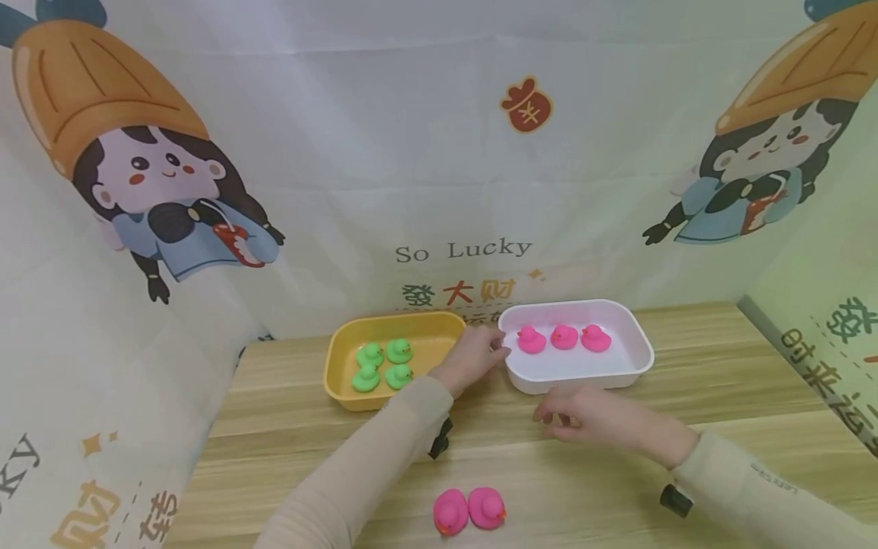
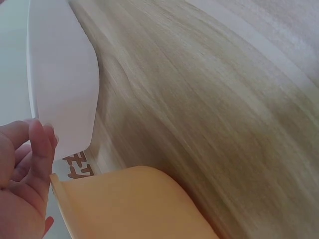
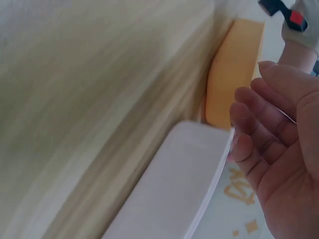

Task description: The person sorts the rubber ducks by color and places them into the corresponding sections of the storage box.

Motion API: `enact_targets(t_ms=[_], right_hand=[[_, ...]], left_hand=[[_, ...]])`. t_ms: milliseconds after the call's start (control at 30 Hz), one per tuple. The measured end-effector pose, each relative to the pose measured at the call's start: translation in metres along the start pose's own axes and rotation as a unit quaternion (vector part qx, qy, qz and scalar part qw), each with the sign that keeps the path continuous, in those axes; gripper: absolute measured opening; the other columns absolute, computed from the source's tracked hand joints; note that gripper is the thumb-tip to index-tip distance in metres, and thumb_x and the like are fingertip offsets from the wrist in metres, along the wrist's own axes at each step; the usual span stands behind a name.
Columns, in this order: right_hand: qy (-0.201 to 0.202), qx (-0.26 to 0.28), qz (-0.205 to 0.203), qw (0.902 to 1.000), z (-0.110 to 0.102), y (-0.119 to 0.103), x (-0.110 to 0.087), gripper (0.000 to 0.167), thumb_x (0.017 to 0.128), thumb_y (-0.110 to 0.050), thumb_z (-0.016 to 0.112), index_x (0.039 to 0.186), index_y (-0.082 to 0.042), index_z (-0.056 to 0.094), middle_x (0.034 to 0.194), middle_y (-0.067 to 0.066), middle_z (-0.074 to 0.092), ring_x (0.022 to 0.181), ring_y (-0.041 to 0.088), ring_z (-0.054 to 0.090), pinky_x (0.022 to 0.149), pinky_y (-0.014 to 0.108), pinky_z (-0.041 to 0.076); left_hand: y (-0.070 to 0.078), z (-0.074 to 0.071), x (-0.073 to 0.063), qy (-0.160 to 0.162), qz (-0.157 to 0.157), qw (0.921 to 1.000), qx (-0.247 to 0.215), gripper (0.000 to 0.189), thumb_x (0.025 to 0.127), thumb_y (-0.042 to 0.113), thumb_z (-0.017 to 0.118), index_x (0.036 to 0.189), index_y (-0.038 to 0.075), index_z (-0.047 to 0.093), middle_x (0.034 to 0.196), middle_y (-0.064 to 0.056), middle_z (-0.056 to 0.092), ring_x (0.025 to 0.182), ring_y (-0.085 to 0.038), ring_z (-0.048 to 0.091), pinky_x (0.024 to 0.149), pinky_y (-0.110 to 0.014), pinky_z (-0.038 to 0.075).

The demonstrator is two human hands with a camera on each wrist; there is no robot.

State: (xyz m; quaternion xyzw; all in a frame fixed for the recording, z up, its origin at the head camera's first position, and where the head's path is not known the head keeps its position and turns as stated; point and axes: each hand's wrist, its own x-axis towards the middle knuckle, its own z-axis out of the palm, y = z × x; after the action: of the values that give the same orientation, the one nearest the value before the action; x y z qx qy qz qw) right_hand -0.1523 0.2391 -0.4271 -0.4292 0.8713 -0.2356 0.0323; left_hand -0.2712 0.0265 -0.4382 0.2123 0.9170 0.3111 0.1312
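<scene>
My left hand reaches over the right end of the yellow bin, fingers loosely bent. Its fingertips are right at the left rim of the white bin. In front of the white bin hovers my right hand, its fingers loosely curved with nothing between them. Three pink rubber ducks stand in a row inside the white bin. Several green rubber ducks sit in the left half of the yellow one. Two more pink ducks lie side by side on the wooden table near me.
Both bins stand at the back of the wooden table, side by side with a narrow gap. Right behind them hangs a printed cloth, which also runs along both sides.
</scene>
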Motion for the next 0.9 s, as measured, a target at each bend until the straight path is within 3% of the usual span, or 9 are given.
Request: enact_targets(t_ms=[233,633,733,900], right_hand=[[-0.004,-0.016,-0.066,0.9977,0.023,-0.017,0.008,0.016,0.096,-0.008,0.074,0.112,-0.01,0.074,0.1,-0.002,0.071,0.083,0.003,0.062,0.075,0.014,0.051],[-0.014,-0.012,-0.11,0.9938,0.062,-0.037,0.014,0.027,0.103,-0.012,0.065,0.129,-0.016,0.07,0.112,-0.006,0.07,0.102,0.002,0.064,0.094,0.016,0.05],[-0.028,0.0,-0.122,0.9922,0.066,-0.04,0.014,0.033,0.104,-0.011,0.063,0.135,-0.02,0.067,0.112,-0.007,0.068,0.1,0.0,0.063,0.093,0.012,0.048],[-0.048,-0.029,-0.144,0.9881,0.071,-0.044,0.016,0.041,0.104,-0.012,0.063,0.143,-0.026,0.063,0.109,-0.008,0.065,0.096,0.0,0.061,0.089,0.007,0.045]], left_hand=[[0.0,0.0,0.0,-0.01,-0.007,0.9999,-0.012,0.039,0.104,0.02,0.066,0.139,0.001,0.064,0.086,-0.011,0.071,0.061,-0.011,0.054,0.056,-0.021,0.045],[0.001,0.0,-0.001,-0.007,-0.01,0.9999,-0.006,0.041,0.104,0.021,0.066,0.14,0.002,0.063,0.084,-0.005,0.068,0.064,-0.013,0.056,0.057,-0.022,0.047],[0.001,0.0,-0.001,-0.004,-0.005,1.0,0.003,0.04,0.104,0.021,0.066,0.139,0.001,0.064,0.082,-0.003,0.067,0.064,-0.013,0.056,0.057,-0.022,0.047],[0.001,0.001,0.0,0.001,0.003,0.9999,0.017,0.04,0.105,0.021,0.066,0.139,0.001,0.064,0.081,-0.002,0.067,0.064,-0.012,0.057,0.058,-0.021,0.047]])
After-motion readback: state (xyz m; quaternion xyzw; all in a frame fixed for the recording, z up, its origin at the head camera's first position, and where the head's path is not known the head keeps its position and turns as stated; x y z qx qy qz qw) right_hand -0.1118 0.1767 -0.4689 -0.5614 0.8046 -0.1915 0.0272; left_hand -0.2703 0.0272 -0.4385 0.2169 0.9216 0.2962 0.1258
